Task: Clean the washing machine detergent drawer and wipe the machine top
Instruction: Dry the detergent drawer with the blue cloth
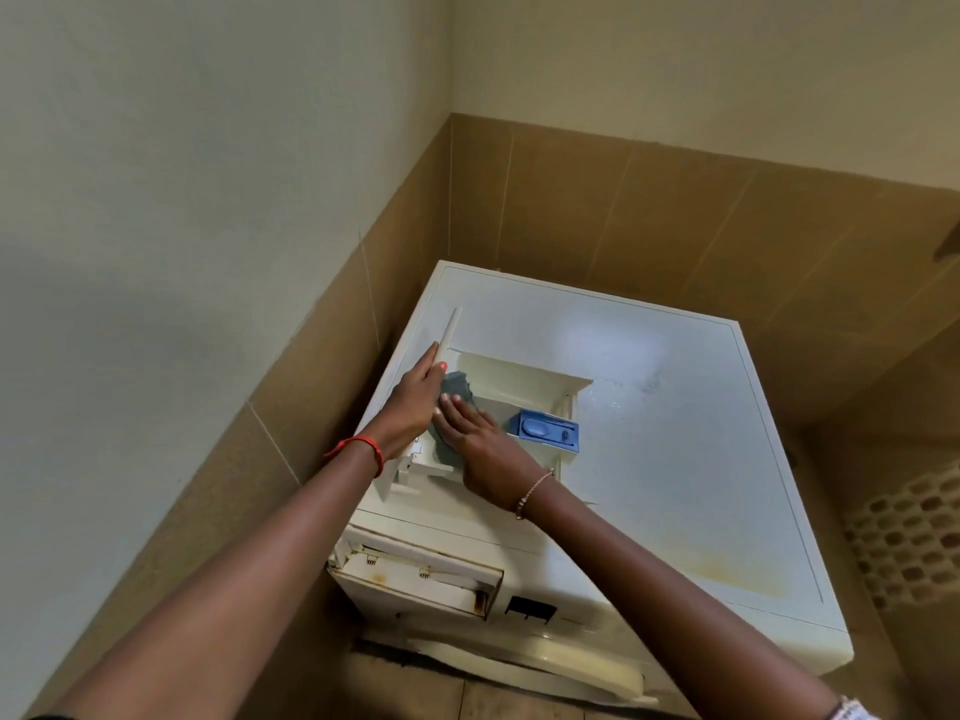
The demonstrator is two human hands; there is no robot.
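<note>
Lying under the right fingers [456,409], grey cloth [459,385] lines the drawer [522,374].

machine [675,433] 1 | drawer [519,374] 1 | cloth [458,385] 1 (grey) | hands [413,407] [488,444] 2 | bracelets [366,449] [532,493] 2

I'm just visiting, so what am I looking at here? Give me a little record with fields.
place: washing machine top, in a tiled corner
detergent drawer: pulled out, lying on the machine top
left hand: grips the drawer's front panel
right hand: flat fingers press a grey cloth into the drawer
blue insert: sits in the drawer
drawer slot: empty, rust-stained
</note>
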